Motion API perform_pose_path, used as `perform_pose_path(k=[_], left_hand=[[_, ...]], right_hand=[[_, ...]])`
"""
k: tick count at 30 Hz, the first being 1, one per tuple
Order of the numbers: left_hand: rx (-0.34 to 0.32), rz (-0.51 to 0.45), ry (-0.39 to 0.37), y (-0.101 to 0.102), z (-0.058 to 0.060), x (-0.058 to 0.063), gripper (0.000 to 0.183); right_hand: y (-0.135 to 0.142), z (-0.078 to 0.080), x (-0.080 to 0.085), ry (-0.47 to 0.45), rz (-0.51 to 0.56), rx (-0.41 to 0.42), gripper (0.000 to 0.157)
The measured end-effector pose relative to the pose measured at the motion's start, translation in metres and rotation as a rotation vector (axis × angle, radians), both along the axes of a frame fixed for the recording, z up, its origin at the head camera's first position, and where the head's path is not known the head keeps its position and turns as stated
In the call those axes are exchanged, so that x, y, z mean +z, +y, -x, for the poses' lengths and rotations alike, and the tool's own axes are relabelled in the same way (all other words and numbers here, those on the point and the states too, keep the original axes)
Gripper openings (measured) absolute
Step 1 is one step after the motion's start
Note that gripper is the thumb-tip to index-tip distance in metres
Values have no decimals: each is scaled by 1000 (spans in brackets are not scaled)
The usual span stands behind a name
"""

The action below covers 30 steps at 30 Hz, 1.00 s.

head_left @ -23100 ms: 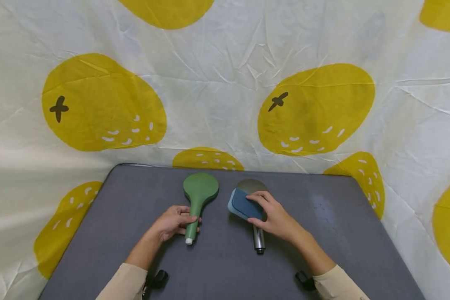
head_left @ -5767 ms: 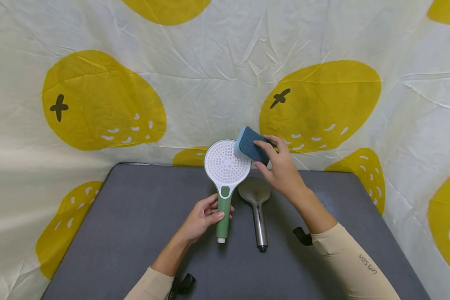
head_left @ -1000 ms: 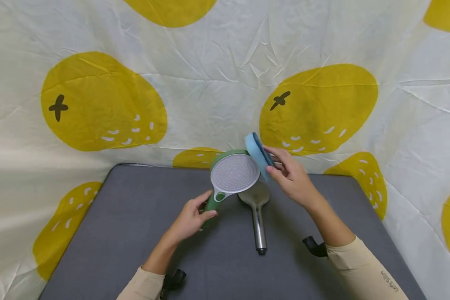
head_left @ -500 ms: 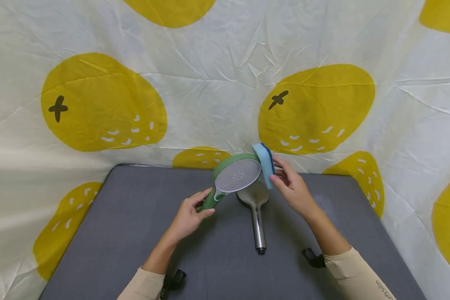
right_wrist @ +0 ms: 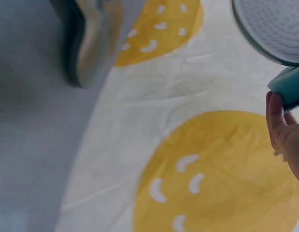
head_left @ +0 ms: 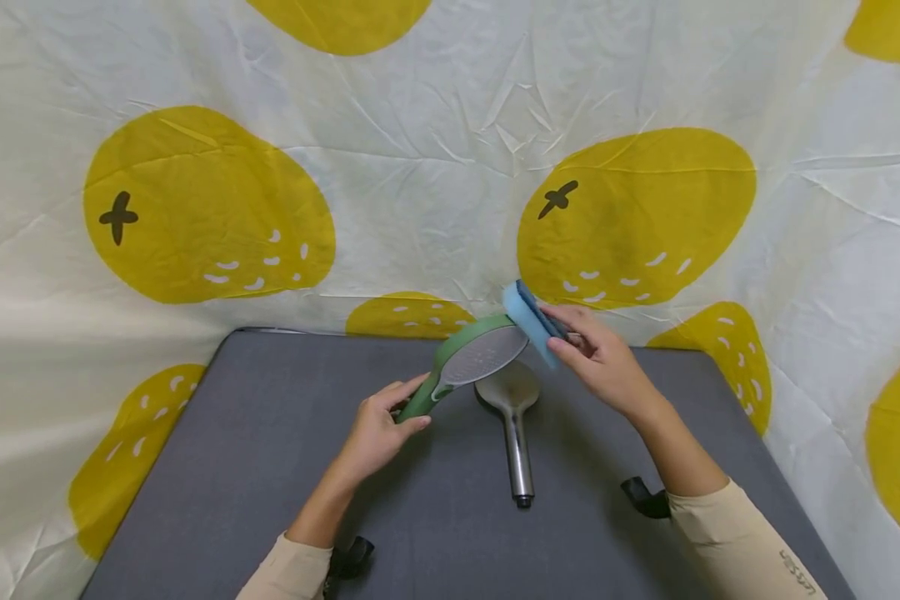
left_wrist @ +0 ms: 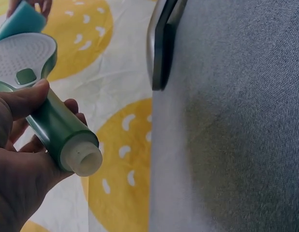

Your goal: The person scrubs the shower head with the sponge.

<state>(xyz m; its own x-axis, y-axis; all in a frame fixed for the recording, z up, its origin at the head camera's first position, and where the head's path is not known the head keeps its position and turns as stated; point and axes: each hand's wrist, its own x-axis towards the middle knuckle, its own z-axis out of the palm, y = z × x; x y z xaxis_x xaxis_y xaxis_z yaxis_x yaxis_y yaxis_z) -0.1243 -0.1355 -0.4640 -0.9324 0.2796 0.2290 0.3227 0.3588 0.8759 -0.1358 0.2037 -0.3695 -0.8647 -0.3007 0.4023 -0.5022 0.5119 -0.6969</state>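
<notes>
My left hand [head_left: 375, 429] grips the handle of a green shower head [head_left: 468, 354], held tilted above the table with its pale nozzle face partly turned down. In the left wrist view the white threaded end of that handle [left_wrist: 67, 130] sticks out past my fingers. A two-layer sponge [head_left: 531, 321], light blue with a darker blue side, is pinched in my right hand [head_left: 600, 354]. Its light side touches the right rim of the shower head. Below them a metallic grey shower head [head_left: 519, 433] lies on the table, handle toward me.
The dark grey table [head_left: 217, 500] reaches back to a white cloth [head_left: 420, 225] printed with yellow fruit, which hangs behind and along the sides. Black straps [head_left: 645, 500] show at both wrists.
Over the last second the green shower head has tilted further, its face turning more edge-on. The sponge has moved slightly right and down along the rim. The grey shower head stays put.
</notes>
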Motion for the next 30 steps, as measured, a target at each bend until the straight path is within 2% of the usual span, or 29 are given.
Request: perform_pose_path(k=[6, 11, 14, 19, 23, 27, 30], left_hand=[[24, 54, 10, 5, -1, 0, 64], [49, 98, 33, 8, -1, -1, 62], [60, 95, 25, 9, -2, -3, 60], [61, 69, -3, 8, -2, -7, 57], [67, 48, 2, 7, 0, -9, 57], [63, 35, -14, 6, 1, -9, 58], [60, 15, -38, 5, 1, -9, 57]], right_hand=[[-7, -1, 21, 130, -187, 21, 53], [-25, -8, 29, 306, -322, 53, 58], [-34, -12, 29, 344, -369, 75, 60], [-34, -12, 25, 283, -346, 58, 58], [-21, -4, 14, 156, -208, 31, 57], [-6, 6, -7, 10, -26, 39, 54], [3, 11, -24, -62, 67, 57, 54]])
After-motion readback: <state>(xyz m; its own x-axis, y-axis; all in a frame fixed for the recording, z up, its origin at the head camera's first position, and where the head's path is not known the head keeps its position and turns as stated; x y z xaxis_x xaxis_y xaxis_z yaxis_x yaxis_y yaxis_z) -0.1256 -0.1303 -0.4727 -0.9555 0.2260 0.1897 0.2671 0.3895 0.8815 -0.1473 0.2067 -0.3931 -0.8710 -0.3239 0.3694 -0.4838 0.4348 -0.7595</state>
